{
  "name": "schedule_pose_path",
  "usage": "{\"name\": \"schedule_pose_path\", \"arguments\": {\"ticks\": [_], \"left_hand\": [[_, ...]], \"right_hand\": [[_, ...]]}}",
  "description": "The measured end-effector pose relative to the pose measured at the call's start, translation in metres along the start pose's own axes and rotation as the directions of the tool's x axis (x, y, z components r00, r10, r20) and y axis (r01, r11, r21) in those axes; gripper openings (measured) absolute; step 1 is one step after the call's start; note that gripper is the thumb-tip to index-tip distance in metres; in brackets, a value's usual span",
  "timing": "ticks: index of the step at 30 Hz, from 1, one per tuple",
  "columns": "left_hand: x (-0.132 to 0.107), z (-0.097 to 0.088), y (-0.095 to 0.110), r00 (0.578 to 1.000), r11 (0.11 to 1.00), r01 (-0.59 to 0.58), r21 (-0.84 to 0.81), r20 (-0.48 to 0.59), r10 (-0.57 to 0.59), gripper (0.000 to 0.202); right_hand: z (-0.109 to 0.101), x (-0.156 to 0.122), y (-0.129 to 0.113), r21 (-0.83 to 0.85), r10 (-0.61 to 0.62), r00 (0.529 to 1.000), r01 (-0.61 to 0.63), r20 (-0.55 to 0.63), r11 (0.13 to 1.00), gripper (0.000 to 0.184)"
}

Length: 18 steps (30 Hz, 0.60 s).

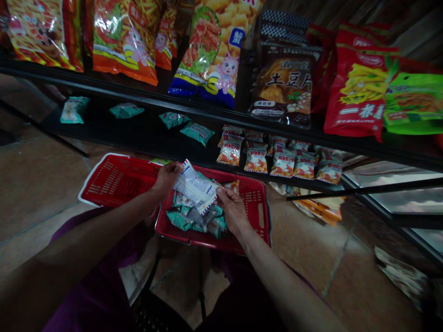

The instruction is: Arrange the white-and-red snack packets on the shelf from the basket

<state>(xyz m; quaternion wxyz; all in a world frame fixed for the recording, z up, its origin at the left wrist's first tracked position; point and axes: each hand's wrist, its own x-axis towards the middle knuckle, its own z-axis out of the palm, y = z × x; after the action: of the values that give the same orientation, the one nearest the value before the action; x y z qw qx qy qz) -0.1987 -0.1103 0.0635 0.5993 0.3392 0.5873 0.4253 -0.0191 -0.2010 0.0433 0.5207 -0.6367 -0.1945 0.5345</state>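
Between my two hands is a small white snack packet [196, 185], its printed back turned up towards me. My left hand [167, 178] pinches its upper left end. The fingers of my right hand [231, 205] are closed on its right end. The packet is held over a red plastic basket [256, 196]. Inside that basket lie several small green snack packets [180, 220], partly covered by the white one. An orange packet shows behind my right fingers.
Another red basket [117, 177] stands on the left. Ahead, the lower black shelf [138, 136] bears scattered green packets [198, 133] and rows of white-and-orange packets [229, 150]. Large snack bags [221, 50] fill the shelf above. Loose packaging [320, 207] lies on the tiled floor at right.
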Motion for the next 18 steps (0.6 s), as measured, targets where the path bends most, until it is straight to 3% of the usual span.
{"name": "schedule_pose_path", "arguments": {"ticks": [7, 18], "left_hand": [[-0.0102, 0.0021, 0.0101, 0.999, 0.999, 0.037, 0.022, -0.033, -0.036, 0.011], [-0.0072, 0.0005, 0.008, 0.998, 0.999, 0.05, 0.02, -0.026, -0.049, 0.011]], "right_hand": [[0.0012, -0.0025, -0.0062, 0.021, 0.004, 1.0, -0.004, -0.014, 1.0, 0.033], [-0.001, -0.0007, -0.0036, 0.02, -0.037, 0.999, 0.037, 0.011, 0.999, 0.035]]}}
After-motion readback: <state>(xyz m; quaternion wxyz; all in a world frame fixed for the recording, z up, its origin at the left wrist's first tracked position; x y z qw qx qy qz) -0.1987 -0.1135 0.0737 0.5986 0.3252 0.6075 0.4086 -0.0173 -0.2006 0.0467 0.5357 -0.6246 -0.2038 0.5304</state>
